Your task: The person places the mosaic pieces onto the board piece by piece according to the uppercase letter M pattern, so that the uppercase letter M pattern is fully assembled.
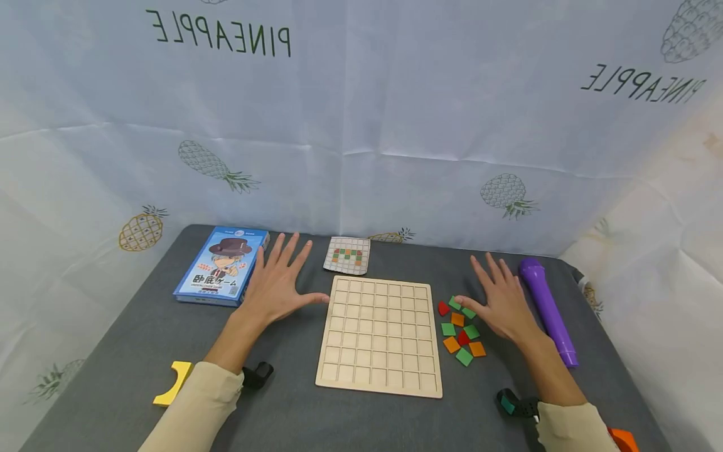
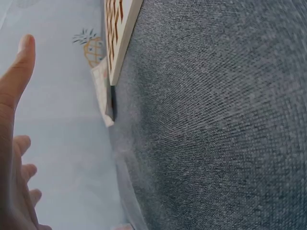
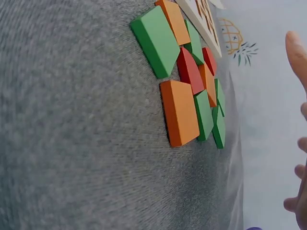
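My left hand is spread with straight fingers between a blue game box and a wooden grid board. Its thumb tip appears at the board's upper left edge; whether it touches I cannot tell. On the other side, my right hand is spread too, holding nothing, its thumb over the far end of a group of small flat tiles. These include green tiles, orange tiles and red tiles, lying loose right of the board. A small card with a coloured pattern on a grid lies behind the board.
A purple microphone-shaped object lies right of my right hand. By my left forearm is a yellow curved piece. An orange object shows partly at the lower right. Behind the dark table hangs a pineapple-print curtain.
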Demonstrator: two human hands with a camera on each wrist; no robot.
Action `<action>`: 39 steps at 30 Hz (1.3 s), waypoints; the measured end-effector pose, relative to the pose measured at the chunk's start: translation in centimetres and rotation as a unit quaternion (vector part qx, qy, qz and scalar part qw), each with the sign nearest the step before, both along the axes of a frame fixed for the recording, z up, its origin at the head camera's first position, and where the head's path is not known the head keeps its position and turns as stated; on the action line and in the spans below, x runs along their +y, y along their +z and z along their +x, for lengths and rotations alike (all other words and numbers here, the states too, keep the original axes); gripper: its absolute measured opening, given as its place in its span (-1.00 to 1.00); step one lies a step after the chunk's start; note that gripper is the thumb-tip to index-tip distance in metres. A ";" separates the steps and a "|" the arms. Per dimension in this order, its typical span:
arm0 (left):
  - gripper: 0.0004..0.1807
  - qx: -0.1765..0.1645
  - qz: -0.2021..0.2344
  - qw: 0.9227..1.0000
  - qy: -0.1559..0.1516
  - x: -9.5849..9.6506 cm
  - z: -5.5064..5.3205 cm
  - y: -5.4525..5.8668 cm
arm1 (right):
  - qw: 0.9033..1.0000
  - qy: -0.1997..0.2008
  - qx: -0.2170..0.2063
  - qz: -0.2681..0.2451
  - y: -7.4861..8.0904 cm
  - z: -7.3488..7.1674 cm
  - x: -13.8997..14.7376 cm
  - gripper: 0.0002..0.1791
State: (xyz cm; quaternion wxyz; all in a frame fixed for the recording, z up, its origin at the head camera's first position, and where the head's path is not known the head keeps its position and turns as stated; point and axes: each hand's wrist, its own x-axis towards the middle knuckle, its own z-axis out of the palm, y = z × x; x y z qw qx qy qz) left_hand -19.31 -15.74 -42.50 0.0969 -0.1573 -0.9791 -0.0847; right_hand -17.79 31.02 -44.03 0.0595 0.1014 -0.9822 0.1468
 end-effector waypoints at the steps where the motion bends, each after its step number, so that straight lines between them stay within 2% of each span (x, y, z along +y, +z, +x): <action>1: 0.33 -0.002 0.000 1.000 -0.001 0.0 0.0 0.0 | 1.000 0.003 -0.003 -0.002 0.1 0.0 -0.1 0.07; 9: 0.30 -0.013 -0.001 1.000 -0.017 0.1 0.4 0.3 | 0.999 0.028 -0.039 -0.020 0.5 0.0 -0.6 0.00; 15: 0.30 -0.048 0.020 0.998 -0.038 0.1 0.8 0.2 | 0.994 0.066 -0.074 -0.054 0.6 0.2 -1.0 -0.16; 20: 0.30 -0.072 0.025 0.995 -0.060 0.0 1.1 0.0 | 0.987 0.116 -0.070 -0.087 0.3 0.2 -1.1 -0.38; 23: 0.29 -0.097 0.033 0.992 -0.073 0.0 1.4 -0.1 | 0.984 0.130 -0.063 -0.102 0.0 0.1 -1.1 -0.45; 32: 0.28 -0.198 0.060 0.972 -0.110 0.2 2.4 -0.4 | 0.976 0.164 -0.057 -0.131 -0.5 -0.3 -1.1 -0.56; 39: 0.36 -0.286 0.065 0.948 -0.122 0.3 2.7 -0.9 | 0.969 0.184 -0.068 -0.147 -0.8 -0.7 -1.3 -0.64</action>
